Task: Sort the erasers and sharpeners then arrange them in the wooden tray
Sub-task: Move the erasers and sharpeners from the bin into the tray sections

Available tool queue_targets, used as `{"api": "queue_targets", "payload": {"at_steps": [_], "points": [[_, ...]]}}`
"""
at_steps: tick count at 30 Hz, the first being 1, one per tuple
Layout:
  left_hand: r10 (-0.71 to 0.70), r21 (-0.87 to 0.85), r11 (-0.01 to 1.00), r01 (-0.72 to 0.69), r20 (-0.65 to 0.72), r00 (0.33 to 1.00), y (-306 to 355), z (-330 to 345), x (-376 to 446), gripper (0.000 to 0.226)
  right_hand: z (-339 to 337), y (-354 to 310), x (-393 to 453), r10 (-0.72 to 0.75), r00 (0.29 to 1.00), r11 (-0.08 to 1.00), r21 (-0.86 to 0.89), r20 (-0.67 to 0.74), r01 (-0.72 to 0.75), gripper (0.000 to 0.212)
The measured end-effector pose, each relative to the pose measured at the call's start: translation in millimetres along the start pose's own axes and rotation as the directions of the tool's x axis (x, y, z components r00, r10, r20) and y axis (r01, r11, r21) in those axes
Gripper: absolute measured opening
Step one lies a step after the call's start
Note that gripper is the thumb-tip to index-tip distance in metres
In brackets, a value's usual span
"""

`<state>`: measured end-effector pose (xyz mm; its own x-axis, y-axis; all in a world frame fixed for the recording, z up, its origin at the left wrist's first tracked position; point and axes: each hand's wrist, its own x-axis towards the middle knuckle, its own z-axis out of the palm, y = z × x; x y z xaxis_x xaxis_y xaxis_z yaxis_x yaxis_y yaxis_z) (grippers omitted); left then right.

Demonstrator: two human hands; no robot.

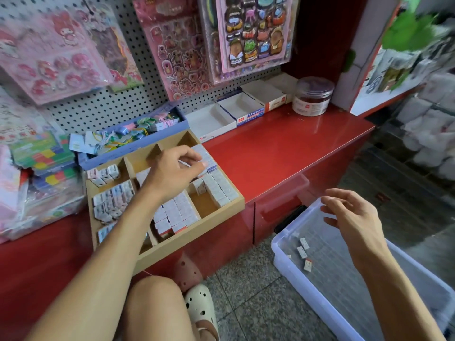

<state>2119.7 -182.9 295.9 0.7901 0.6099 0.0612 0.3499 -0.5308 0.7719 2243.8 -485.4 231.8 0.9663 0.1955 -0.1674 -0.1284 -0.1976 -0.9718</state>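
bare red counter (pixel 283 146) right of wooden tray (pixel 172 252); boxes (pixel 236 112) line the back.

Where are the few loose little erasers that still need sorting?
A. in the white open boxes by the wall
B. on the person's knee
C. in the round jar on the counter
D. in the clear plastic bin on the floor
D: a few small erasers lie on the bottom of the clear bin, just below the right hand.

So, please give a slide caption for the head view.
Left hand places an eraser in the wooden tray; right hand hovers open.
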Motion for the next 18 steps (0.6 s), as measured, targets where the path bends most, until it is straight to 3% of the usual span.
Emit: {"api": "queue_targets", "payload": {"at_steps": [3, 9, 18], "points": [[-0.016, -0.142, 0.99, 0.015, -0.007, 1.0, 18, 18, -26, 0.001, -20, 1, -8, -0.016, 0.999, 1.0, 0.014, -0.031, 0.017, 0.013], [-0.036, -0.263, 0.964, 0.045, 0.042, 0.998, 52, 72, -76, 0.007, -66, 11, -26, -0.031, 0.996, 0.999, 0.036, -0.088, 0.034, 0.012], [-0.104, -0.199, 0.97, 0.143, 0.194, 0.975, 45, 185, -130, 0.004, -134, 77, -46, 0.051, 0.986, 0.999, -0.001, -0.162, -0.052, 0.013]]}}
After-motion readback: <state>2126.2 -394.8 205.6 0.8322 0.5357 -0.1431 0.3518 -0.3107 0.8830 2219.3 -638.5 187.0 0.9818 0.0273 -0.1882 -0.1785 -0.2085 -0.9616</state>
